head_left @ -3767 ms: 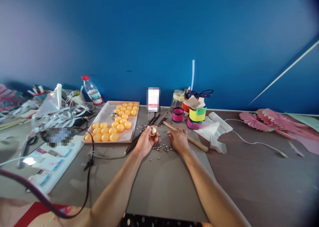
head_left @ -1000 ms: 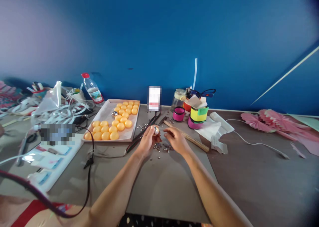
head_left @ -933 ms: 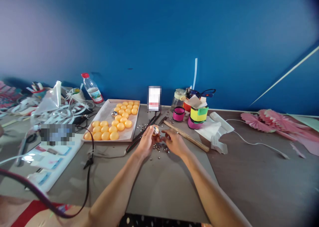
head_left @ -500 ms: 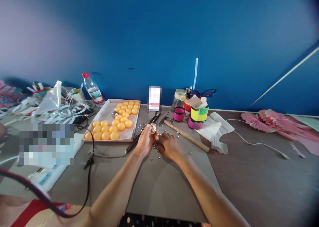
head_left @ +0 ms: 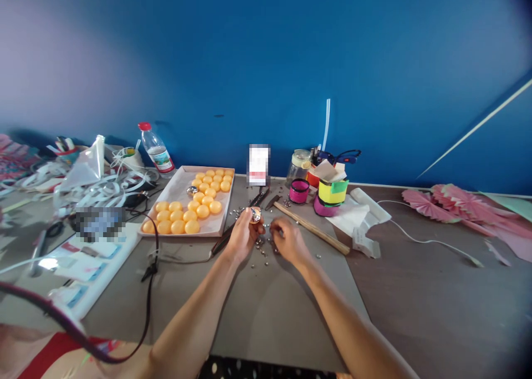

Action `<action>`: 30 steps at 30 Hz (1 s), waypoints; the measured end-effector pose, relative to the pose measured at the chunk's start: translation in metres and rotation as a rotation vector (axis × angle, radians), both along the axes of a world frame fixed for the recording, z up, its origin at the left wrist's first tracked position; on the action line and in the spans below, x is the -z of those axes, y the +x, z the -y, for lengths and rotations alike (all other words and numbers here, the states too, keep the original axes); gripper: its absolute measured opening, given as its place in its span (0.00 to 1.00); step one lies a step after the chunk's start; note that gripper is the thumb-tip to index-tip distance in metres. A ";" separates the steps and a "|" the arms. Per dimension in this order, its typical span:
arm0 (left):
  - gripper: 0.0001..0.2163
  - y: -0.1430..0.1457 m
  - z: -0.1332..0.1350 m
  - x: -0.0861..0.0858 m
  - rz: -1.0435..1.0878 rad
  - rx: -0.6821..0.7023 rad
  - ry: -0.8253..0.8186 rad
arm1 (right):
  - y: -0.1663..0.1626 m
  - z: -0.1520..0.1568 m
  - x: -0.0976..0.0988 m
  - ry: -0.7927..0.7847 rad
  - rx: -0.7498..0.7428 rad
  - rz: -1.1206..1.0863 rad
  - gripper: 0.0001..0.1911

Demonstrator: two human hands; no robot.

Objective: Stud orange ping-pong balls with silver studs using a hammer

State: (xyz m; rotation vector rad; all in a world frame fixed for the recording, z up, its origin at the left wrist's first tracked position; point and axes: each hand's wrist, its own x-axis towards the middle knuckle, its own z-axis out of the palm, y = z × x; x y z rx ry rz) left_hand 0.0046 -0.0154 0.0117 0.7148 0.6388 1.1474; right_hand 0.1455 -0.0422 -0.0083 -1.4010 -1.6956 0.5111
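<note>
My left hand (head_left: 241,235) is closed around an orange ball (head_left: 256,215) whose upper side is partly covered with shiny silver pieces. Just to its right, my right hand (head_left: 291,241) hovers low over the grey mat, thumb and fingertips drawn together. Whatever lies between those fingertips is too small to make out. Small silver beads or studs (head_left: 261,247) are scattered on the mat between and around both hands. Beside the left hand rests a dark-handled tool (head_left: 221,241) with a cable, partly hidden by that hand.
A shallow tray (head_left: 168,189) at left holds rows of orange balls and one silver-covered ball (head_left: 192,190). A hammer (head_left: 313,229) lies right of my hands, below a magenta ring-shaped container (head_left: 299,190). Power strip (head_left: 97,262) and dark cable (head_left: 148,307) occupy the left; pink paper fans (head_left: 453,201), the right.
My right hand has lifted slightly off the scattered silver pieces, and its fingers have gone from spread low on the mat to curled together. The left hand and ball stay nearly still.
</note>
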 end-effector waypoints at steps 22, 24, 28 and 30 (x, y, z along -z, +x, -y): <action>0.20 0.002 0.002 0.008 -0.029 0.152 0.029 | 0.004 -0.004 -0.014 -0.201 -0.053 -0.813 0.08; 0.19 0.001 0.002 0.007 -0.033 0.141 0.022 | 0.007 -0.006 -0.012 -0.191 0.004 -0.704 0.07; 0.18 0.001 0.001 0.005 -0.014 0.087 -0.010 | 0.014 -0.010 -0.001 -0.103 0.089 -0.307 0.07; 0.19 0.001 0.001 0.003 -0.004 0.069 -0.015 | 0.015 -0.011 0.005 -0.055 0.065 -0.125 0.09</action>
